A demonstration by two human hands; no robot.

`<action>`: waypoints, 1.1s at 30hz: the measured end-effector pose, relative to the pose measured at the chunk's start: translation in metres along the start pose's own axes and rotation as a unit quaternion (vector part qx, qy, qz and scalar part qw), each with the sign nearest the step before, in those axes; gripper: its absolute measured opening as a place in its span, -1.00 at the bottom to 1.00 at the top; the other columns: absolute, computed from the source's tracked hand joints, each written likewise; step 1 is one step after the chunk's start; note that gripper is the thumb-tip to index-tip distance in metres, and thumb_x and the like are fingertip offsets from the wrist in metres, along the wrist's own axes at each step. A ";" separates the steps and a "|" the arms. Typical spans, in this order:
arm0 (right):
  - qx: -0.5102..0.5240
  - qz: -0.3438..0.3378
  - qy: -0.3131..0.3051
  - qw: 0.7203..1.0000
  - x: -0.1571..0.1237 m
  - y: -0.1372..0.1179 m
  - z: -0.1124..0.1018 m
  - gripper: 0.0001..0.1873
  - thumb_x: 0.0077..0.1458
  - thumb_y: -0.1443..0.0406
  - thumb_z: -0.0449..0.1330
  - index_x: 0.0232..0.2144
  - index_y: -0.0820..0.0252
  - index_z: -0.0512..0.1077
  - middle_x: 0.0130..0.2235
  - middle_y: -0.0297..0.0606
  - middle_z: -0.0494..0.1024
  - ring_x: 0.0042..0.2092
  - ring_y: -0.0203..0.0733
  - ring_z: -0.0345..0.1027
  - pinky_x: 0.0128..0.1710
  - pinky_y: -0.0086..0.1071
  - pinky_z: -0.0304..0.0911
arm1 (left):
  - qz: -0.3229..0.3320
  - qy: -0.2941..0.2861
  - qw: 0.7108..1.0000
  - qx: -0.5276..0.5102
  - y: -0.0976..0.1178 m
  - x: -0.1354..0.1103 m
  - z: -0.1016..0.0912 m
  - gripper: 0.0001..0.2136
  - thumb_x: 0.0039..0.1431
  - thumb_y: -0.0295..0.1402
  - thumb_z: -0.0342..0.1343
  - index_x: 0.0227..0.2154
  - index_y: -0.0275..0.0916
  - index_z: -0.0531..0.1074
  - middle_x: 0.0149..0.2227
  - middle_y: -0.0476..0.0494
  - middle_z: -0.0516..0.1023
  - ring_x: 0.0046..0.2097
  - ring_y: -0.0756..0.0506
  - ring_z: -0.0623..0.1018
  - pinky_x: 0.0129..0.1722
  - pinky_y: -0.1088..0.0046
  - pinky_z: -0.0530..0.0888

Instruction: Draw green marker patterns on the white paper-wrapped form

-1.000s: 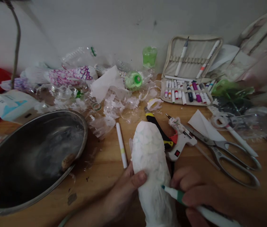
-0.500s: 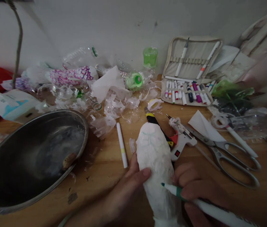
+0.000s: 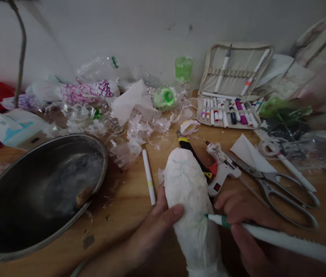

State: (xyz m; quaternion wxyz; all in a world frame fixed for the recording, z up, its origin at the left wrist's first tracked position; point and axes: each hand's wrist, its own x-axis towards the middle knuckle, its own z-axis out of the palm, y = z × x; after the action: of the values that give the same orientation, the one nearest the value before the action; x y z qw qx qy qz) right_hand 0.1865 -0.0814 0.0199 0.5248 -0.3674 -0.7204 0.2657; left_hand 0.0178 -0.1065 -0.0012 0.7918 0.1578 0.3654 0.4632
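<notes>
My left hand (image 3: 154,227) grips a long white paper-covered form (image 3: 188,200) lying on the wooden table (image 3: 128,215), thumb pressed on its top. Faint green lines mark its surface. My right hand (image 3: 246,227) pinches a white marker with a green tip (image 3: 266,236), and the tip touches the form's right side. Behind the form lie a yellow-black utility knife (image 3: 188,148) and a white glue gun (image 3: 222,167).
A large steel bowl (image 3: 38,192) sits at left. A white marker (image 3: 149,176) lies beside the form. Big scissors (image 3: 278,186) rest at right. An open pen case with several markers (image 3: 232,88) stands at the back, among cut plastic bottles and scraps (image 3: 139,123).
The marker tip has shifted right and slightly up along the form's side, and the marker now lies flatter. My left hand has turned the form a little.
</notes>
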 end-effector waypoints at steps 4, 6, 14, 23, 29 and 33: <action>0.050 0.002 0.009 0.999 0.005 -0.004 -0.003 -0.90 0.19 0.35 0.04 -0.34 0.04 0.30 -0.54 -0.35 0.34 -0.44 -0.18 0.41 -0.51 -0.28 0.43 | -0.010 -0.018 1.000 0.005 0.001 -0.001 0.000 -0.20 -0.07 -0.11 0.32 0.23 -0.12 0.13 0.15 -0.27 0.42 0.19 -0.38 0.36 0.16 0.10 0.24; 0.077 -0.023 -0.037 0.996 0.007 -0.004 -0.006 -0.92 0.21 0.31 0.06 -0.35 0.08 0.32 -0.56 -0.38 0.34 -0.46 -0.21 0.41 -0.51 -0.34 0.45 | -0.014 -0.034 0.999 0.015 -0.001 -0.002 -0.003 -0.31 -0.08 -0.07 0.32 0.13 -0.18 0.30 0.06 -0.28 0.50 0.16 -0.41 0.39 0.12 0.07 0.28; 0.103 -0.027 -0.065 0.992 0.007 -0.001 -0.012 -0.92 0.19 0.35 0.10 -0.29 0.16 0.40 -0.49 -0.34 0.42 -0.38 -0.22 0.43 -0.45 -0.37 0.47 | -0.024 -0.071 0.996 -0.053 0.000 -0.001 0.000 -0.46 0.02 -0.06 0.21 0.05 -0.19 0.39 -0.01 -0.21 0.57 0.18 -0.41 0.37 0.12 0.07 0.27; 0.041 -0.097 -0.030 0.994 0.011 -0.003 -0.002 -0.92 0.09 0.39 0.14 -0.42 0.15 0.39 -0.61 -0.41 0.37 -0.53 -0.29 0.37 -0.46 -0.42 0.45 | -0.007 -0.032 0.999 0.024 -0.004 0.000 -0.006 -0.27 0.11 -0.15 0.19 0.28 -0.13 0.01 0.23 -0.25 0.32 0.26 -0.31 0.24 0.20 0.16 0.14; 0.024 -0.125 -0.061 0.990 0.011 0.000 -0.002 -0.82 -0.04 0.51 0.13 -0.38 0.16 0.36 -0.57 -0.42 0.42 -0.52 -0.31 0.38 -0.44 -0.40 0.45 | -0.011 -0.011 1.000 0.010 -0.003 -0.001 -0.004 -0.23 0.08 -0.13 0.21 0.29 -0.14 -0.01 0.20 -0.26 0.35 0.26 -0.33 0.25 0.19 0.14 0.16; 0.029 -0.076 -0.026 0.996 -0.004 0.008 0.003 -0.81 0.00 0.49 0.07 -0.38 0.10 0.33 -0.60 -0.45 0.33 -0.52 -0.28 0.32 -0.43 -0.30 0.39 | -0.023 -0.002 1.000 -0.018 -0.001 0.000 -0.001 -0.27 0.02 -0.14 0.25 0.24 -0.19 0.13 0.12 -0.29 0.44 0.25 -0.37 0.26 0.19 0.09 0.18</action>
State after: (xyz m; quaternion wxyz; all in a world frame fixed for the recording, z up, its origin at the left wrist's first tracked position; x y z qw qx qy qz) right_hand 0.1862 -0.0798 0.0111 0.5350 -0.2889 -0.7516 0.2556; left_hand 0.0175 -0.1074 -0.0025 0.8058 0.1362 0.3588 0.4510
